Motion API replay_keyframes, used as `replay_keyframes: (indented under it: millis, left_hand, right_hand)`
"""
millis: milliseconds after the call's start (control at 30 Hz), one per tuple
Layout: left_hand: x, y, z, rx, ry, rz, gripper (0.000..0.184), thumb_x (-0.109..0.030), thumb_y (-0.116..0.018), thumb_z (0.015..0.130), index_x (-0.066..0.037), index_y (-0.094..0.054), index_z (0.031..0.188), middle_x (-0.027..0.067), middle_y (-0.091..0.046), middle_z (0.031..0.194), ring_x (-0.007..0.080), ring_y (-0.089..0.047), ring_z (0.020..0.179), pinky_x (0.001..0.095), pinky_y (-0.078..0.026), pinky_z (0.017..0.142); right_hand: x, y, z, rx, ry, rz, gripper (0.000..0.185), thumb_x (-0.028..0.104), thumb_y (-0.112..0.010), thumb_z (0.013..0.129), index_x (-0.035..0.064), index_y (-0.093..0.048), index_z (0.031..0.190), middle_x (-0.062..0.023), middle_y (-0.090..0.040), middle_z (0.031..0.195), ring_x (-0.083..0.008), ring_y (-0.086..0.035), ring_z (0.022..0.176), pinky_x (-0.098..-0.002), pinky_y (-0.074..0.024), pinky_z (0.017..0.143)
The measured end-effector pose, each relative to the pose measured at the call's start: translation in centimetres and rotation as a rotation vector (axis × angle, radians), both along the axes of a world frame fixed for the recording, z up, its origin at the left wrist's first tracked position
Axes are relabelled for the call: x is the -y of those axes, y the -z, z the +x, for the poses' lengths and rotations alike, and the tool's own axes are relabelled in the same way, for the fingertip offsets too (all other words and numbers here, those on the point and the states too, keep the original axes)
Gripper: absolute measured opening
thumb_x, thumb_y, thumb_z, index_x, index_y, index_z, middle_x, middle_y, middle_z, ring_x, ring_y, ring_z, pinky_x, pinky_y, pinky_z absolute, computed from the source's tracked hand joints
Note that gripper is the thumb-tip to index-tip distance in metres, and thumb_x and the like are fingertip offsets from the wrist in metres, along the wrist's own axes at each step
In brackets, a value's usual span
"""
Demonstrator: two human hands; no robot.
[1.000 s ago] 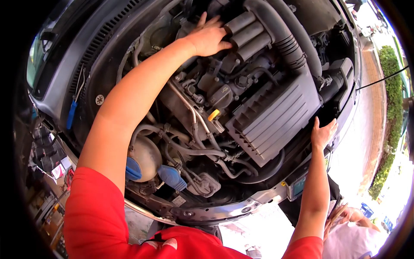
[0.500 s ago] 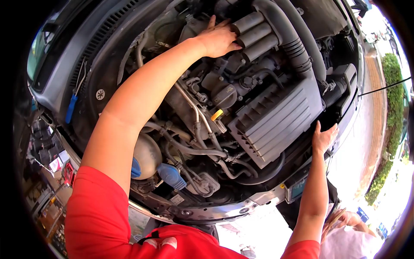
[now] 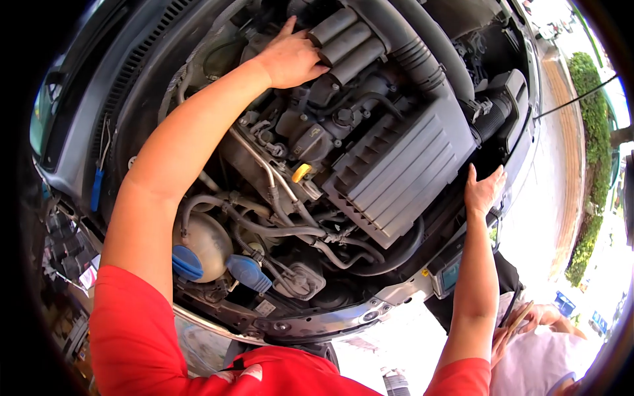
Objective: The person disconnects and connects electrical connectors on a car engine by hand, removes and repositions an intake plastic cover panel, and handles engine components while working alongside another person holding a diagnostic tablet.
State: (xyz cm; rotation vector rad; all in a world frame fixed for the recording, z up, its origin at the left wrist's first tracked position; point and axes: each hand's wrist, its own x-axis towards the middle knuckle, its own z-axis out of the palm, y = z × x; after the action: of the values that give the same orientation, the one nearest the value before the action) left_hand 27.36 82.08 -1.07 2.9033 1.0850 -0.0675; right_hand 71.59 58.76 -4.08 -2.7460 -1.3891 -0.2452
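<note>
A black ribbed air filter housing point(image 3: 403, 171) lies over the engine, with a curved duct and three parallel tubes point(image 3: 350, 43) at its far end. My left hand point(image 3: 290, 61) grips the ends of those tubes, one finger stretched up and the thumb low; the other fingertips are partly hidden. At the housing's front right side is my right hand point(image 3: 484, 189), thumb and fingers apart, close to the housing's edge. Whether it touches the edge I cannot tell. Between my arms are the black oil filler cap point(image 3: 312, 142) and a yellow dipstick handle point(image 3: 302, 173).
A coolant tank point(image 3: 210, 247) with a blue cap point(image 3: 187, 263) and a blue washer cap point(image 3: 248, 272) sit at the near left. A blue-handled tool point(image 3: 97, 190) rests by the cowl. At lower right are a device with a screen point(image 3: 450, 274) and another person's hand point(image 3: 528, 320).
The view has shifted, so the engine bay appears further left. Both hands keep nearly the same places against the housing and tubes.
</note>
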Motion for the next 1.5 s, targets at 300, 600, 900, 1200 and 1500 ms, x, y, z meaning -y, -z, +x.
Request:
replay_keyframes:
  millis: [300, 600, 900, 1200, 1500]
  left_hand:
    - [-1.2, 1.6, -0.6, 0.020, 0.218, 0.321, 0.030, -0.041, -0.064, 0.084, -0.014, -0.075, 0.085, 0.0056, -0.069, 0.081, 0.0231, -0.065, 0.090, 0.0489, -0.036, 0.105]
    - [-1.6, 2.4, -0.5, 0.144, 0.352, 0.504, 0.017, -0.028, -0.071, 0.071, -0.011, -0.071, 0.069, 0.0063, -0.064, 0.067, 0.0232, -0.064, 0.071, 0.0378, -0.048, 0.092]
    - [-2.8, 3.8, -1.0, 0.193, 0.400, 0.458, 0.020, -0.026, -0.071, 0.072, -0.008, -0.063, 0.069, 0.0075, -0.060, 0.066, 0.0258, -0.060, 0.070, 0.0393, -0.045, 0.078]
    - [-2.3, 3.5, -1.0, 0.149, 0.386, 0.499, 0.021, -0.027, -0.074, 0.069, -0.010, -0.062, 0.069, 0.0060, -0.058, 0.065, 0.0242, -0.060, 0.072, 0.0377, -0.045, 0.076]
    - [-2.2, 3.4, -1.0, 0.106, 0.439, 0.593, 0.020, -0.027, -0.074, 0.070, -0.011, -0.062, 0.069, 0.0054, -0.060, 0.066, 0.0234, -0.061, 0.070, 0.0369, -0.046, 0.075]
  right_hand:
    - [0.2, 0.5, 0.5, -0.012, 0.009, 0.016, 0.090, 0.051, -0.066, 0.085, -0.0023, -0.028, 0.147, -0.0294, -0.029, 0.150, -0.0422, -0.027, 0.141, -0.0501, -0.0281, 0.113]
    - [0.3, 0.8, 0.9, 0.002, -0.005, 0.064, 0.088, 0.051, -0.067, 0.084, -0.0011, -0.032, 0.145, -0.0286, -0.032, 0.149, -0.0421, -0.030, 0.140, -0.0510, -0.0300, 0.112]
    - [0.5, 1.4, 1.3, 0.048, -0.054, 0.118, 0.086, 0.052, -0.067, 0.083, -0.0024, -0.036, 0.142, -0.0279, -0.037, 0.145, -0.0423, -0.035, 0.135, -0.0517, -0.0345, 0.108]
    - [0.5, 1.4, 1.4, 0.055, -0.051, 0.126, 0.086, 0.054, -0.067, 0.084, -0.0027, -0.036, 0.142, -0.0279, -0.037, 0.145, -0.0418, -0.036, 0.136, -0.0509, -0.0350, 0.108]
    - [0.6, 1.8, 1.9, 0.047, -0.061, 0.138, 0.087, 0.057, -0.063, 0.085, -0.0025, -0.036, 0.142, -0.0274, -0.038, 0.145, -0.0412, -0.036, 0.136, -0.0499, -0.0350, 0.109]
